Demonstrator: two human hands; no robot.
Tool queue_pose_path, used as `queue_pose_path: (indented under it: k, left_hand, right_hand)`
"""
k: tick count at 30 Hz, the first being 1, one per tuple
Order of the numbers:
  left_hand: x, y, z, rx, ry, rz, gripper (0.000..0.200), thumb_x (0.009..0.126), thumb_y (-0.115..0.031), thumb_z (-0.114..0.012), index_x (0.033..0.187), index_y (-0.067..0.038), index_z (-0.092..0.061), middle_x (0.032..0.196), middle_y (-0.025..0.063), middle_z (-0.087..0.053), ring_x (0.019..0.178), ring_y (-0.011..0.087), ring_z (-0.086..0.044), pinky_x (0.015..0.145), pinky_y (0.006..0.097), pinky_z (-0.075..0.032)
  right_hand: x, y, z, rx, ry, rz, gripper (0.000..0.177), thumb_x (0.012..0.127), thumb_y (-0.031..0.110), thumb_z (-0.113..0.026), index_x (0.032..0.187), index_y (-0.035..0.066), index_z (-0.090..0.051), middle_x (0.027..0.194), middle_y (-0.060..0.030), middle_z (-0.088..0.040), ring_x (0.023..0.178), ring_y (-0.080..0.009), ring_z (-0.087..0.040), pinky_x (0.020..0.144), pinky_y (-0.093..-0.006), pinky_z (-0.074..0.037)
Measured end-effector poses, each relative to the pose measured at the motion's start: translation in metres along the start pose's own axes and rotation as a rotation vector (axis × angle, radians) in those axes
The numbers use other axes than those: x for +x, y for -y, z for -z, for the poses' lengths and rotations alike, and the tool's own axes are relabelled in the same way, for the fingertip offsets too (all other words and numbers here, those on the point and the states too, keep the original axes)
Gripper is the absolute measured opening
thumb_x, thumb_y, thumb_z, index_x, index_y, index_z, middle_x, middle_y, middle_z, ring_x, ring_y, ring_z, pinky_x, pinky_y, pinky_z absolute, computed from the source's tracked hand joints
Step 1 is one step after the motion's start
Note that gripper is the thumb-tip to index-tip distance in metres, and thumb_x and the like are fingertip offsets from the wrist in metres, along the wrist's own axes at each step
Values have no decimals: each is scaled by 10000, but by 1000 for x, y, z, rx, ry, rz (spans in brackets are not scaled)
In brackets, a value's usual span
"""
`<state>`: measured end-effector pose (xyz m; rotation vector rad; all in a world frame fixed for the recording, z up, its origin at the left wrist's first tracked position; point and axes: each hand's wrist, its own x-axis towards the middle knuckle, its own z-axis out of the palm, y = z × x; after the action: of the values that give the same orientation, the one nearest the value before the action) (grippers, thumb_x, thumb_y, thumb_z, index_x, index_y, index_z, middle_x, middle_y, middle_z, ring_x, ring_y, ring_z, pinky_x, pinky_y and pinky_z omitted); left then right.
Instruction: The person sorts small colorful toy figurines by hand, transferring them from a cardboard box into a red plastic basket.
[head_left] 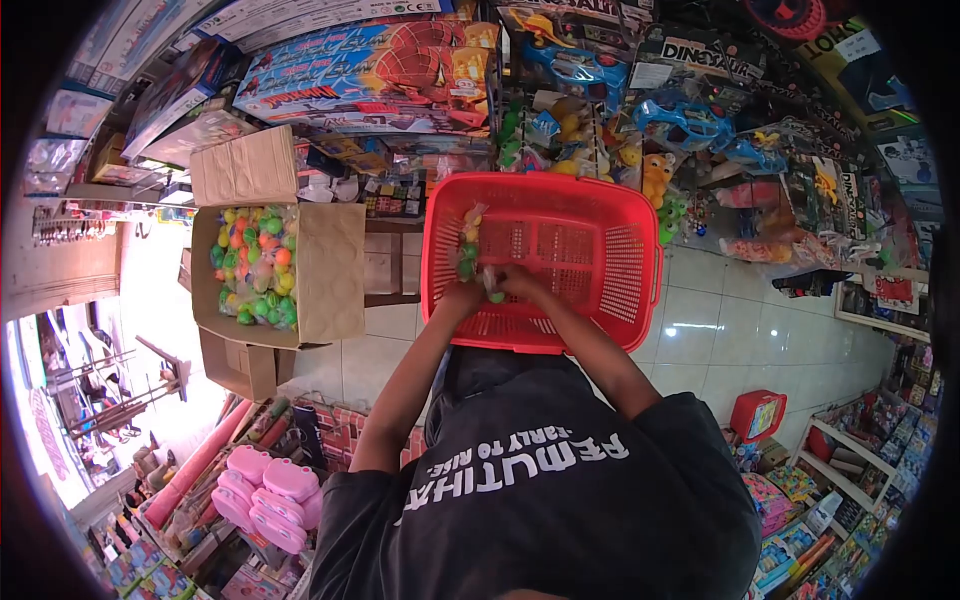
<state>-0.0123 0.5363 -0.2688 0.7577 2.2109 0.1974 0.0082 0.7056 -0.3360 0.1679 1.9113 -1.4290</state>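
Note:
A red plastic basket [640, 255] with slotted walls stands in front of me, and both my hands are inside its near left part. Between them is a small clear bag [494, 290] with something green in it. My right hand [517, 281] is closed on this bag from the right. My left hand [463, 297] is closed at the bag's left side, its fingers partly hidden. Against the basket's left wall, just beyond my left hand, lie bagged colourful balls [468, 240] in yellow, orange and green.
Left of the basket, an open cardboard box [335, 270] holds many bagged balls [258, 265]. Boxed toys [370, 80] and packaged blue toys [685, 125] line the far side. Pink cases [268, 497] lie at lower left. Tiled floor [720, 320] shows on the right.

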Motion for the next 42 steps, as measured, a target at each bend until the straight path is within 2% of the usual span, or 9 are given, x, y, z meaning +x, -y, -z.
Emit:
queue_pose_path:
  k: [8, 14, 16, 19, 21, 27, 32, 34, 42]
  left_hand:
    - [-5, -6, 10, 99, 210, 4, 304, 723, -66, -496, 1005, -74, -610, 909, 200, -620, 842, 327, -609, 715, 383, -493]
    - [13, 14, -16, -45, -60, -91, 235, 720, -77, -528, 928, -45, -633, 907, 214, -610, 835, 326, -610, 713, 390, -493]
    - [-11, -13, 32, -159, -33, 16, 337, 871, -326, -409, 1057, -88, -558, 895, 213, -612, 856, 359, -597, 740, 425, -477]
    - [-26, -25, 64, -117, -15, -26, 368, 904, -364, -331, 1088, -110, -524, 885, 233, -602, 831, 375, -593, 734, 434, -473]
    - [-25, -20, 59, -120, -34, -33, 338, 887, -328, -372, 1058, -90, -540, 874, 232, -604, 821, 371, -597, 724, 434, -475]
    - [-4, 1, 26, -103, -106, -67, 237, 742, -170, -543, 919, -28, -611, 856, 210, -616, 799, 344, -611, 699, 422, -485]
    - [-1, 3, 28, -70, -80, -82, 208, 696, -143, -576, 853, -20, -635, 848, 203, -622, 796, 335, -615, 698, 413, -490]
    - [-5, -8, 42, 59, 99, -49, 276, 700, -64, -548, 967, -54, -616, 928, 181, -620, 857, 330, -608, 722, 400, -488]
    - [-15, -19, 43, 13, 64, 36, 239, 667, -42, -541, 891, -16, -623, 872, 199, -621, 819, 329, -614, 691, 410, -492]
  right_hand:
    - [-12, 16, -16, -354, -139, 174, 364, 635, 232, -730, 907, 35, -590, 863, -127, -623, 793, -235, -599, 703, -345, -465]
    - [-31, 43, -10, -446, -124, 145, 404, 665, 307, -690, 944, 29, -600, 908, -192, -612, 866, -316, -594, 737, -393, -468]
    - [-37, 53, -10, -476, -96, 102, 450, 664, 373, -688, 958, 40, -612, 930, -205, -611, 900, -326, -590, 746, -406, -471]
    - [-30, 49, -14, -571, -73, 22, 383, 730, 260, -637, 1013, 12, -566, 928, -191, -611, 840, -298, -606, 750, -381, -476]
    - [-30, 48, -13, -226, 29, -12, 396, 747, 273, -645, 1045, 32, -544, 889, -155, -621, 751, -235, -627, 640, -340, -515]
    - [-36, 50, -10, -2, 83, -89, 387, 772, 256, -651, 1075, 65, -506, 852, -77, -608, 631, -126, -611, 470, -260, -514]
    - [-20, 33, -7, 45, 197, -209, 420, 757, 270, -676, 1096, 90, -506, 884, -69, -610, 686, -145, -613, 571, -283, -532]
    - [-17, 24, -5, 75, 244, -268, 417, 755, 268, -683, 1094, 95, -513, 891, -71, -612, 711, -152, -615, 610, -289, -534]
    - [-25, 33, 9, 102, 420, -260, 403, 739, 191, -690, 1089, 84, -522, 954, -71, -603, 803, -193, -601, 705, -328, -512]
